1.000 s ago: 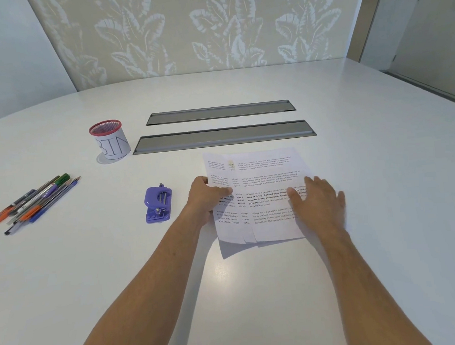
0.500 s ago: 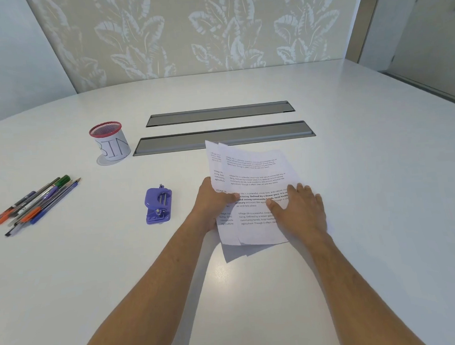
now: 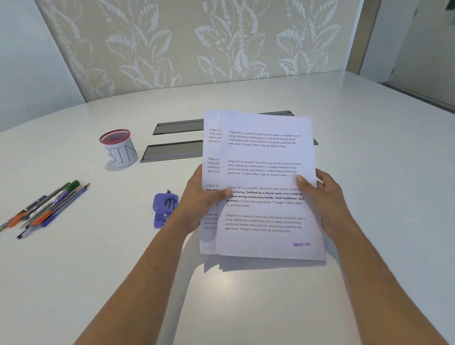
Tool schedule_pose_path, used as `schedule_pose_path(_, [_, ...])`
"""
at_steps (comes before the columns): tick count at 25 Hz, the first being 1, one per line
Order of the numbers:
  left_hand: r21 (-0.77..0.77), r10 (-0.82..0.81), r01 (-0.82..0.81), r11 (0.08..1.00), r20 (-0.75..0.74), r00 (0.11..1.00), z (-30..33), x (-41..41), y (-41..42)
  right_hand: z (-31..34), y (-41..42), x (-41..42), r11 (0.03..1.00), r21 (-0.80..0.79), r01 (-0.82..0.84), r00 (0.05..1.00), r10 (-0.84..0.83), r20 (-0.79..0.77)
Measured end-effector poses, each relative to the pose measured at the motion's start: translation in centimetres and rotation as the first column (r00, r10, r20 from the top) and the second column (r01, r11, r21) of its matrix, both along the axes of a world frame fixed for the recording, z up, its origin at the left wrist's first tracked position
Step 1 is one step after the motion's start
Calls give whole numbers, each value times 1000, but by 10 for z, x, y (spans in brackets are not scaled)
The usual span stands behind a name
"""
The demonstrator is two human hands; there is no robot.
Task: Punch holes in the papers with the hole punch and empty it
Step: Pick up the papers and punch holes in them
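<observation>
Papers [image 3: 264, 169] are held up off the white table [image 3: 383, 188], tilted toward the camera, one hand on each side. They are a small stack, and the sheets do not line up: strips of the ones behind stick out on the left, so only the first words of their lines show. The left hand [image 3: 200, 198] pinches the left edge, thumb on the front; its fingers are hidden behind the sheets. The right hand [image 3: 323, 195] pinches the right edge the same way, thumb on top, fingers behind. A purple stamp on the front sheet is blurry but seems to say RECEIVED.

The purple hole punch [image 3: 164, 207] sits on the table just left of the left hand, whose wrist covers its right side. Two gray slots [image 3: 175, 138] in the table are partly hidden behind the papers. A red-rimmed cup [image 3: 119, 149] marked BIN stands farther left. Pens [image 3: 39, 209] lie in a bunch near the left edge.
</observation>
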State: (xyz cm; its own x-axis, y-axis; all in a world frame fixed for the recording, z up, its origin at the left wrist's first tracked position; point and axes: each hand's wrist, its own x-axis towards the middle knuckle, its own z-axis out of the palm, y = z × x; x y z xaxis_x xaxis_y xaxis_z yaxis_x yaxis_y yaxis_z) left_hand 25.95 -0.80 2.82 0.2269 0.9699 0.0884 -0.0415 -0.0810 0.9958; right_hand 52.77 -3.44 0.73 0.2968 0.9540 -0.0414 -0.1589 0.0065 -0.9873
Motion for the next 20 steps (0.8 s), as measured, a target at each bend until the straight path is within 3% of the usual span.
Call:
schedule_pose_path(2, [51, -4, 4, 999, 0, 1000, 8, -3, -2, 10, -2, 2, 982, 53, -182, 977, 187, -105])
schedule_pose_path(5, [143, 38, -34, 989, -22, 999, 22, -2, -2, 31, 2, 4, 939, 140, -314, 948, 318, -4])
schedule_pose_path(10, [313, 165, -143, 939, -45, 985, 55, 9, -1, 73, 13, 5, 927, 304, -221, 966, 166, 198])
schedule_pose_path(15, [431, 218, -203, 879, 15, 976, 72, 19, 7, 96, 11, 1, 895, 427, -127, 978, 40, 206])
schedule_pose_path(20, [362, 199, -210, 908, 70, 978, 51, 26, 4, 64, 6, 2, 937, 317, -148, 976, 86, 202])
